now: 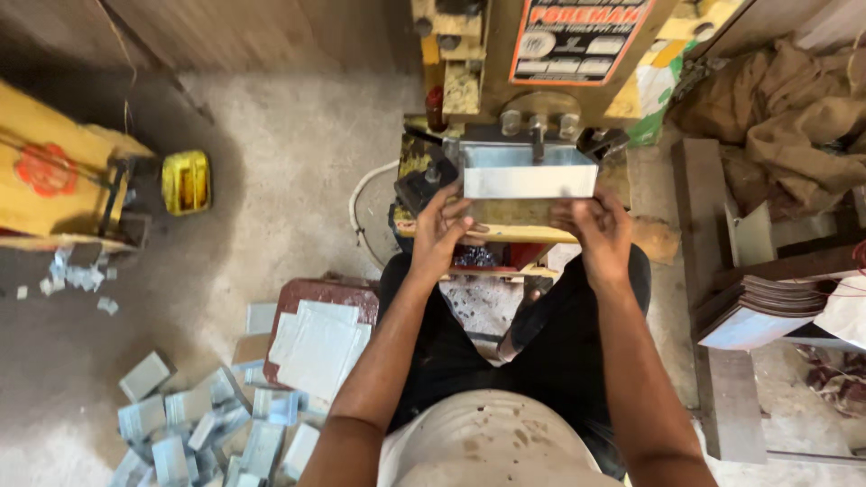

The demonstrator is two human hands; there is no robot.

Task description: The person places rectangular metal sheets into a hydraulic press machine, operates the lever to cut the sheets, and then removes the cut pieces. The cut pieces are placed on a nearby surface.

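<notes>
Both hands, left (439,227) and right (597,230), are gripping the tray (528,169) by its lower corners under the press (532,63); thin, stiff sheet metal, likely light (edges probably sharp), best held at the corners.

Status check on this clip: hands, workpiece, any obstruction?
Left hand and right hand both grip the folded metal tray, held at the yellow press. Nothing blocking.
</notes>
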